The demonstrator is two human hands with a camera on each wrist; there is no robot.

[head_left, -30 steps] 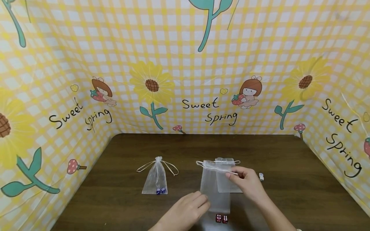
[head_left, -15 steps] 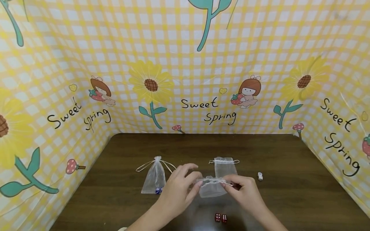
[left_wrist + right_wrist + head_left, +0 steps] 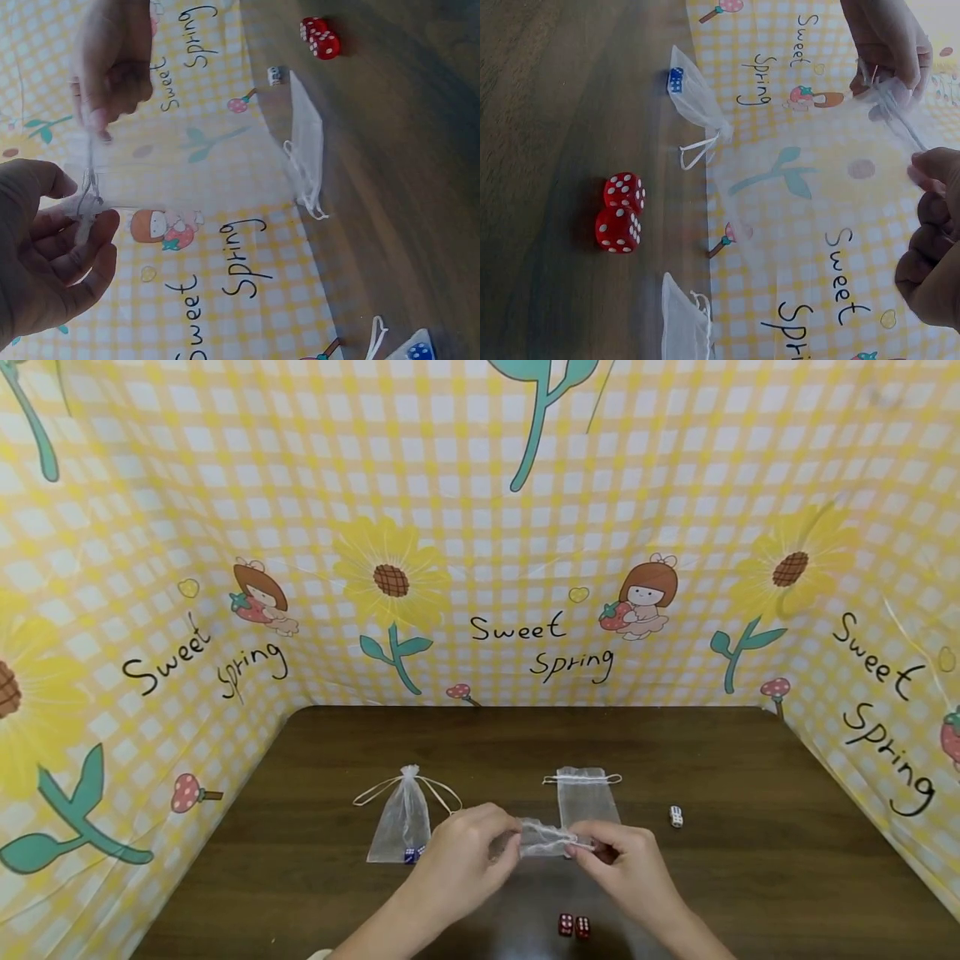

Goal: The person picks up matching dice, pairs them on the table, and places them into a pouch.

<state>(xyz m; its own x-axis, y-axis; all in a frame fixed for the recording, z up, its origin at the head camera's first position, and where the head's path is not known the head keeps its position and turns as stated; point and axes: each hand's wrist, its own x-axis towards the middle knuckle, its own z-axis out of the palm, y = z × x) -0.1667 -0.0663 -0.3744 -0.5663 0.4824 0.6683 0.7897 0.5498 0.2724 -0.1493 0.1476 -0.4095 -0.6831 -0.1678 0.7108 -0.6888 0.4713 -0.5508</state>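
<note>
A sheer white drawstring organza bag (image 3: 542, 840) hangs between both hands above the table. My left hand (image 3: 467, 858) pinches its mouth at the left side, while my right hand (image 3: 628, 865) pinches the right side near the cord. In the left wrist view the bag's see-through body (image 3: 195, 165) hangs down from the gathered rim. Two red dice (image 3: 574, 925) lie side by side on the table in front of the hands. Behind the held bag lies a second flat organza bag (image 3: 588, 797), its lower part partly covered.
To the left stands a cinched organza bag (image 3: 401, 822) holding blue dice (image 3: 410, 855), partly hidden by my left hand. White dice (image 3: 677, 816) sit at the right on the dark wooden table (image 3: 300, 793). A yellow checked cloth (image 3: 480, 552) rises behind and at both sides.
The bag has been lifted off the table, away from the second bag. My left hand came up to its mouth, first with fingers spread, and now pinches it. The dice have stayed put.
</note>
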